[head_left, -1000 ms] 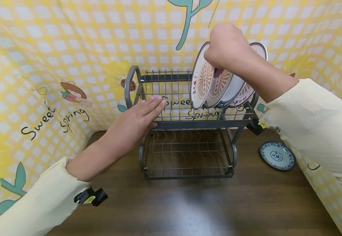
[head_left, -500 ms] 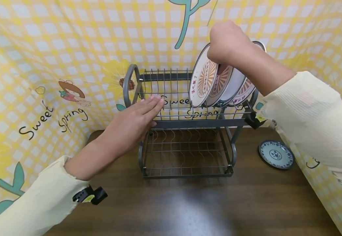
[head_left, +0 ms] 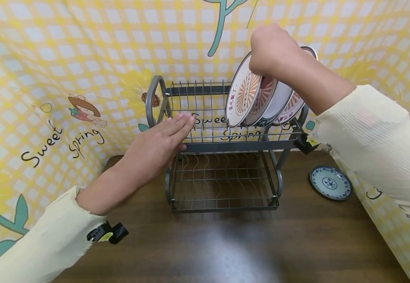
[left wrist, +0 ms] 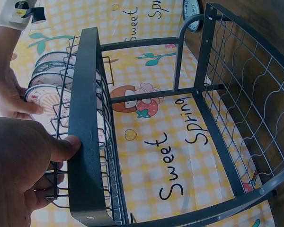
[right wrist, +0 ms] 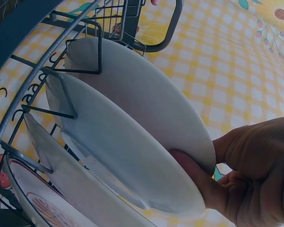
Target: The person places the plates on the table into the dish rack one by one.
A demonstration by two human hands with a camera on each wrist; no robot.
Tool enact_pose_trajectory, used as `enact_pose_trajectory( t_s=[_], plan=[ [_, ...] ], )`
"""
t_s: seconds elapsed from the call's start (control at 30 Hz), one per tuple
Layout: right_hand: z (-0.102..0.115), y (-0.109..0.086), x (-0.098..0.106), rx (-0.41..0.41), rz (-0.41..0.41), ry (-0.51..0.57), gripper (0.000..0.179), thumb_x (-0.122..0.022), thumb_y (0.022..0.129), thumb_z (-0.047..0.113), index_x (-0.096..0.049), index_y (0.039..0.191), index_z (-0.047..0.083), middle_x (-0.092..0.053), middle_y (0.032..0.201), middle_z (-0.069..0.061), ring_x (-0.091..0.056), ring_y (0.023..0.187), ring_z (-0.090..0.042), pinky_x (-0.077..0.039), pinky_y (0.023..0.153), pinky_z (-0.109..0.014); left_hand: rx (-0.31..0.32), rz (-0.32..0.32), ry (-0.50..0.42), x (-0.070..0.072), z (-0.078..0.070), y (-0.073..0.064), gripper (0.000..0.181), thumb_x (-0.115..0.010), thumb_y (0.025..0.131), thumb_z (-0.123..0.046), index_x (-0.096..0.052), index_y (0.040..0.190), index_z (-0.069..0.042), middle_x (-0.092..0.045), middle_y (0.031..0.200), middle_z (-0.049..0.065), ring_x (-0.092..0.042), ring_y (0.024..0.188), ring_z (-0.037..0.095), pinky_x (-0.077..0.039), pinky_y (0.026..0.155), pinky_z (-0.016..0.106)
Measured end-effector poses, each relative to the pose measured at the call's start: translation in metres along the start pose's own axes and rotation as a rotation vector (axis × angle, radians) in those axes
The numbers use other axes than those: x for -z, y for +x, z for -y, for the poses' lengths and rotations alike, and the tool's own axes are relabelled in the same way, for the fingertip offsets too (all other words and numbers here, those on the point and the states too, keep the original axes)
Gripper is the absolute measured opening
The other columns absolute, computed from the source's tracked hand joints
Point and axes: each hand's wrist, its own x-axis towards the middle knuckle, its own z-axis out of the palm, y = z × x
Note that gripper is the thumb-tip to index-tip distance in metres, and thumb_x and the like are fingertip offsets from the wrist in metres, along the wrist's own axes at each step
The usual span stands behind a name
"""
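Note:
The grey two-tier dish rack [head_left: 233, 147] stands against the cloth backdrop. Several patterned white plates lean upright at the right of its upper tier. My right hand [head_left: 275, 49] pinches the upper rim of the leftmost plate [head_left: 239, 98]. In the right wrist view, the thumb lies between that plate [right wrist: 142, 94] and its neighbour [right wrist: 118, 142], while the fingers are mostly hidden behind it. My left hand [head_left: 157, 143] holds the upper tier's front left corner. The left wrist view has its thumb [left wrist: 66, 147] pressed on the front rail and its fingers among the wires.
A small blue-and-white plate [head_left: 330, 182] lies on the brown wooden table [head_left: 191, 243], right of the rack. The lower tier [head_left: 222, 181] has wavy wires. Yellow checked cloth [head_left: 113, 51] walls in the back and sides.
My right hand has shifted slightly rightward along the plate's rim. The head view has drifted a little. My left hand stays on the rack.

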Motion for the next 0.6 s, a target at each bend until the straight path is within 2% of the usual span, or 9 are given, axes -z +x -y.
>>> enact_pose_trajectory(
  t_s=[0.07, 0.17, 0.27, 0.33, 0.4, 0.47, 0.53, 0.6],
  plan=[
    [0.001, 0.0, -0.001, 0.007, -0.009, -0.005, 0.007, -0.057, 0.086, 0.0, -0.059, 0.08, -0.003, -0.051, 0.071, -0.012, -0.052, 0.071, -0.029, -0.043, 0.056, -0.033, 0.002, 0.001, 0.006, -0.001, 0.0, 0.0, 0.056, -0.065, 0.101, -0.012, -0.045, 0.153, -0.001, -0.049, 0.155, 0.017, -0.049, 0.145, 0.032, -0.042, 0.121, 0.048],
    [0.004, -0.003, -0.002, 0.02, -0.028, -0.02, 0.018, -0.055, 0.084, 0.0, -0.05, 0.068, 0.004, -0.041, 0.057, -0.004, -0.045, 0.059, -0.023, -0.04, 0.052, -0.03, 0.004, 0.006, 0.013, -0.001, 0.0, 0.0, 0.057, -0.065, 0.101, -0.012, -0.045, 0.153, -0.001, -0.048, 0.156, 0.017, -0.049, 0.144, 0.032, -0.043, 0.12, 0.048],
    [0.009, -0.013, -0.002, 0.017, -0.061, -0.02, 0.025, -0.052, 0.086, 0.001, -0.044, 0.064, 0.007, -0.032, 0.053, 0.0, -0.037, 0.049, -0.017, -0.036, 0.045, -0.028, 0.006, 0.014, 0.015, -0.002, 0.001, 0.0, 0.058, -0.066, 0.1, -0.013, -0.045, 0.153, -0.001, -0.048, 0.156, 0.016, -0.049, 0.144, 0.032, -0.044, 0.119, 0.048],
    [0.012, -0.023, 0.0, 0.0, -0.09, -0.021, 0.024, -0.05, 0.09, 0.005, -0.046, 0.066, 0.006, -0.034, 0.056, -0.001, -0.037, 0.05, -0.018, -0.035, 0.044, -0.028, 0.007, 0.018, 0.012, -0.002, 0.001, -0.001, 0.058, -0.066, 0.1, -0.013, -0.045, 0.153, -0.001, -0.048, 0.156, 0.016, -0.049, 0.145, 0.031, -0.044, 0.119, 0.048],
    [0.014, -0.034, 0.003, -0.036, -0.119, -0.018, 0.02, -0.05, 0.095, 0.012, -0.053, 0.077, 0.002, -0.039, 0.061, -0.005, -0.042, 0.052, -0.021, -0.036, 0.044, -0.03, 0.007, 0.015, 0.005, -0.003, 0.001, -0.001, 0.058, -0.066, 0.1, -0.013, -0.045, 0.153, -0.002, -0.048, 0.156, 0.016, -0.049, 0.145, 0.031, -0.044, 0.119, 0.048],
    [0.012, -0.047, 0.005, -0.074, -0.172, -0.015, 0.029, -0.049, 0.1, 0.023, -0.059, 0.097, -0.004, -0.048, 0.07, -0.011, -0.048, 0.06, -0.028, -0.038, 0.048, -0.034, 0.009, 0.007, 0.0, -0.003, 0.001, -0.003, 0.058, -0.066, 0.1, -0.013, -0.046, 0.153, -0.002, -0.048, 0.156, 0.016, -0.049, 0.145, 0.032, -0.044, 0.119, 0.049],
    [0.006, -0.063, 0.003, -0.104, -0.259, 0.04, 0.041, -0.047, 0.103, 0.032, -0.059, 0.118, -0.005, -0.061, 0.079, -0.018, -0.056, 0.069, -0.033, -0.039, 0.054, -0.034, 0.011, -0.004, -0.003, -0.004, 0.0, -0.004, 0.057, -0.066, 0.1, -0.012, -0.046, 0.153, -0.001, -0.049, 0.155, 0.016, -0.049, 0.144, 0.032, -0.045, 0.119, 0.049],
    [-0.007, -0.082, -0.007, -0.112, -0.381, 0.136, 0.05, -0.048, 0.104, 0.037, -0.058, 0.131, -0.003, -0.071, 0.093, -0.02, -0.061, 0.076, -0.034, -0.04, 0.058, -0.029, 0.009, -0.014, 0.002, -0.004, 0.0, -0.005, 0.057, -0.066, 0.1, -0.012, -0.047, 0.152, -0.001, -0.05, 0.155, 0.016, -0.05, 0.144, 0.032, -0.044, 0.119, 0.049]
  ],
)
